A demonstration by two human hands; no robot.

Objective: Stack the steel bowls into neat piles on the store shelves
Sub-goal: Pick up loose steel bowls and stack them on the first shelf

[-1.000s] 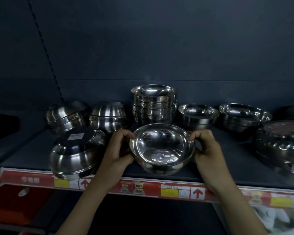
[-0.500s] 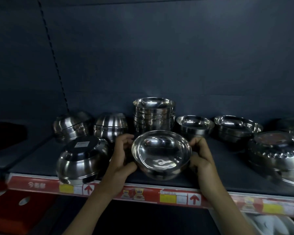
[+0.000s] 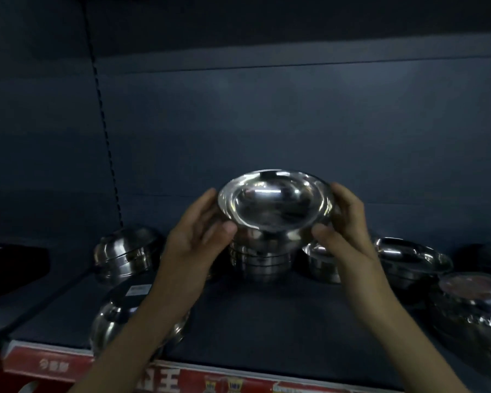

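Bowl in hand: one shiny round steel bowl (image 3: 275,202), mouth up and tilted toward the camera, held between both hands directly over the stack of nested steel bowls (image 3: 260,260) at the middle of the shelf. Its base looks to meet the top of the stack; can't tell whether it is seated or just above.

Left hand (image 3: 199,231): grasping the bowl's left side, fingers curved up along the rim, thumb under the near edge.
Right hand (image 3: 343,225): grasping the right side, fingers wrapped behind the rim, thumb at the near lower edge.

Dark blue-grey shelf deck (image 3: 267,321):
- far left: overturned steel bowl pile (image 3: 125,251), leaning.
- near left: large overturned steel bowl with a white label on its black base (image 3: 119,313), partly hidden by the left forearm, at the front edge.
- just right of the stack: small upright steel bowl (image 3: 321,263), partly behind the right hand.
- further right: wide shallow steel bowl (image 3: 408,258), upright.
- near right: steel bowl with a scalloped rim (image 3: 474,307), reddish inside, blurred.

Red price strip (image 3: 48,364) runs along the shelf's front edge; print unreadable. Dark back panel (image 3: 267,123) behind, perforated upright rail (image 3: 105,131) at left.
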